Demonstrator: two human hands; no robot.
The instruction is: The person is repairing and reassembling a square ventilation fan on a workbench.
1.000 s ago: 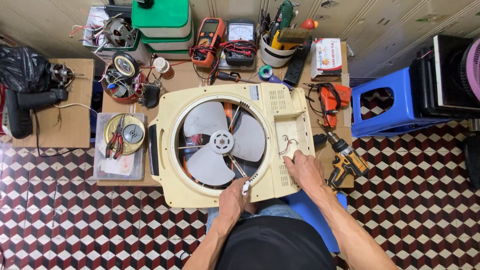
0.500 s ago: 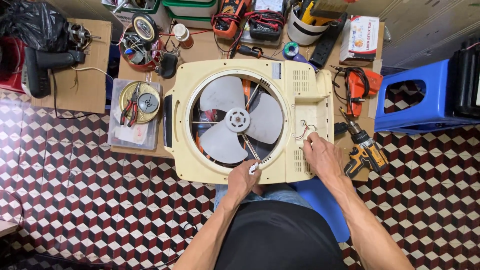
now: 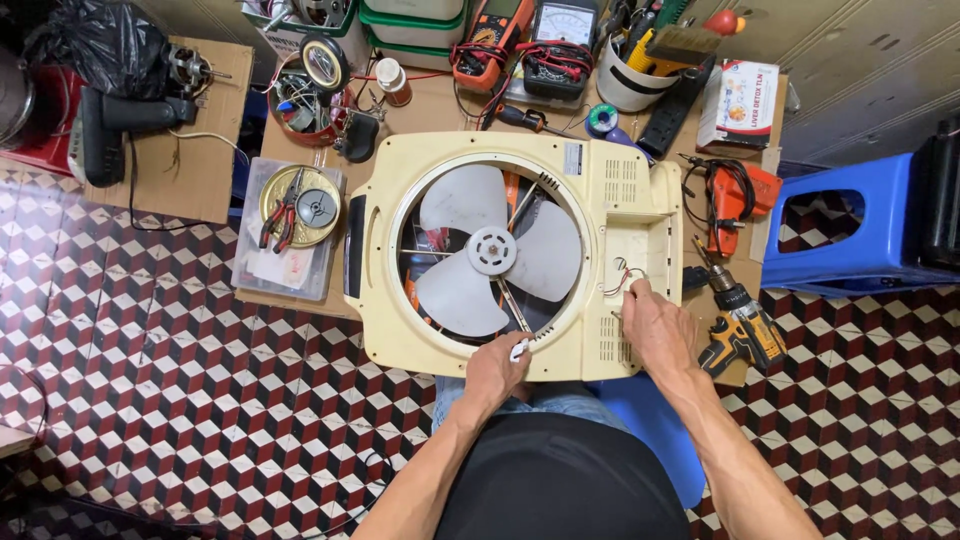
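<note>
A cream box fan housing (image 3: 400, 330) lies flat on a low wooden table, its three white blades (image 3: 492, 250) showing through the round opening. My left hand (image 3: 497, 372) rests at the housing's near edge, fingers closed on a small white part by the ring. My right hand (image 3: 655, 330) lies on the right side panel, its fingertips on thin red and white wires (image 3: 624, 280) that come out of a recess there. Whether they are pinched is unclear.
A yellow cordless drill (image 3: 742, 330) and an orange tool (image 3: 733, 200) lie to the right, beside a blue plastic stool (image 3: 860, 235). Meters, a tool cup (image 3: 628, 88) and green boxes line the table's far edge. Left, pliers rest on a clear box (image 3: 288, 225).
The view has shifted, so the fan sits slightly higher and more to the right in frame. Both hands stay at the same spots on the housing.
</note>
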